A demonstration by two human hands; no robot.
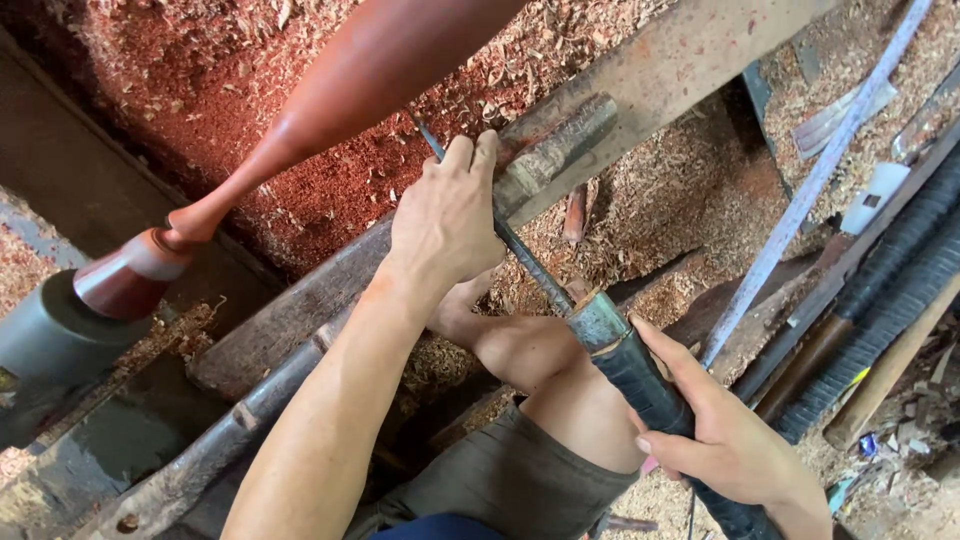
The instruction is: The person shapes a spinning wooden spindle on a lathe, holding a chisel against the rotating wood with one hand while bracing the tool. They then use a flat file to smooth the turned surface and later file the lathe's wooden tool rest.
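Turning at far left, well away from either hand: a grey chuck (50, 340) gripping the narrow foot of a reddish-brown wooden workpiece (330, 90), which swells upward and to the right above the left hand; blurred along its surface, so spinning or still cannot be told for certain.

Lying beneath and beyond the left hand: a thick bed of red and pale wood shavings (230, 70); running diagonally under that hand, a weathered wooden tool rest (640, 70), with a short round log piece (555, 150) just to the right of the fingertips.

Pressed down on the rest, fingers held together and curled over the thin steel shaft: the left hand (445, 215), forearm stretching back toward the lower left; pinning the blade of a long turning chisel (545, 275), whose tip pokes out just above the fingers, close to the workpiece, touching or not hard to tell.

Passing back from the left hand toward the right hand: the chisel shaft, then a metal ferrule, then a black wrapped handle (650, 390); crossing over a bare knee (520, 350) and olive shorts between the two hands.

Wrapped around that black handle at lower right: the right hand (730, 440), thumb on top, fingers closed underneath.

Leaning just right of the right hand: a pale metal rod (800, 200) and more dark-handled tools (890, 270) among scattered shavings.
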